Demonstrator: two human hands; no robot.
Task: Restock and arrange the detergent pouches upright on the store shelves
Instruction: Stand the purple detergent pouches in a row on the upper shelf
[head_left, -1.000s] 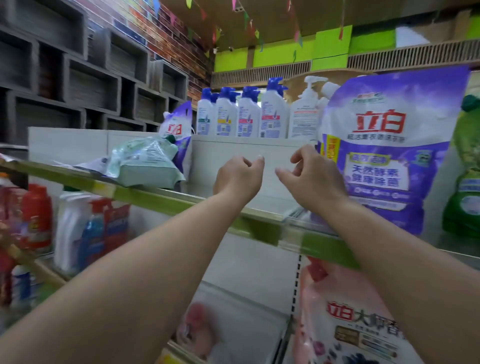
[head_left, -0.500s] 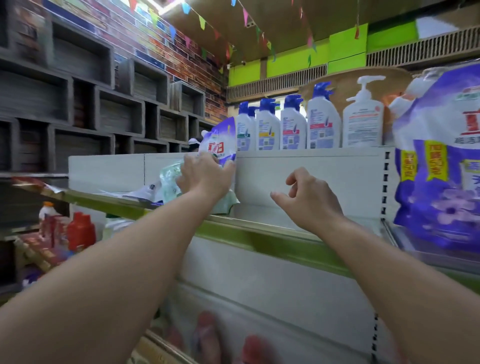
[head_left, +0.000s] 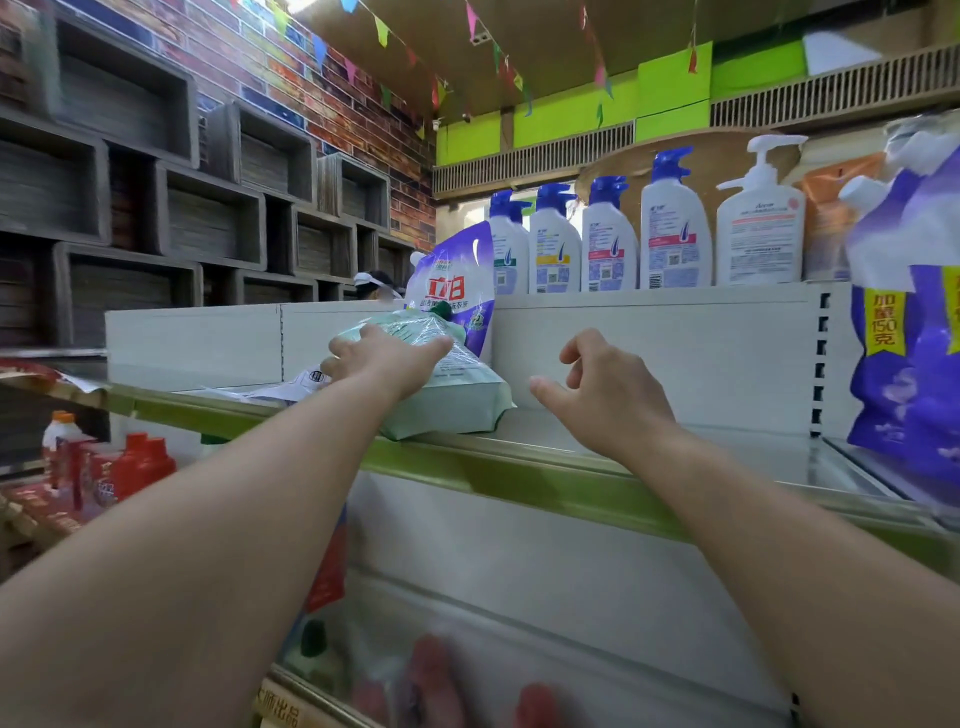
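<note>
The shelf (head_left: 519, 462) sits lower and further right in my view than half a second ago, and my left hand (head_left: 384, 358) has closed over the pale green pouch (head_left: 447, 395). That pouch lies flat near the shelf's front edge, long axis running back, dark cap toward the rear panel (my wrist hides its near-left corner). Behind it a purple pouch (head_left: 452, 286) stands upright against the panel. My right hand (head_left: 602, 389) hovers empty, fingers loosely curled. More purple pouches (head_left: 914, 332) are cut off at the right.
</note>
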